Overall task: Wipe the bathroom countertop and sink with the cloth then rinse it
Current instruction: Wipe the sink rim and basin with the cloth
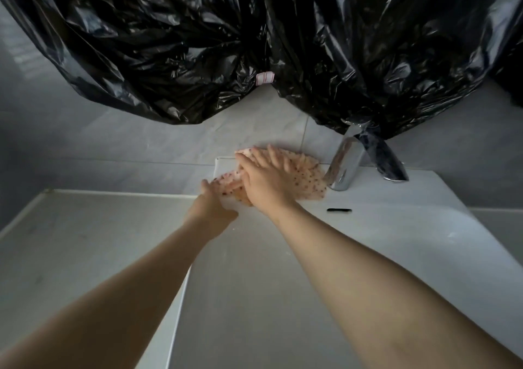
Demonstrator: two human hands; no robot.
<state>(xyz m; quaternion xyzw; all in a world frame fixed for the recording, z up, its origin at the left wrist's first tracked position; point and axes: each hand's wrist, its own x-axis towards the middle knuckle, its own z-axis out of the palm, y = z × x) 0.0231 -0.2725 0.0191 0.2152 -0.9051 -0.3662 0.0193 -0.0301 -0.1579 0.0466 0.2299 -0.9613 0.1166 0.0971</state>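
Pink spotted cloth (309, 176) spread on white sink (402, 196) back rim.

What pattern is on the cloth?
Pale pink with small dark dots, the cloth shows in the head view.

1 head-worn view (wide-angle) looks forward and down, close over the pale grey flat desk (85, 241), facing black crinkled plastic sheeting (169, 43).

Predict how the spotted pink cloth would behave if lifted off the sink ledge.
Probably floppy: the spotted pink cloth lies rumpled under the right hand. Likely light, as it looks thin. It may slide easily on the smooth white sink ledge.
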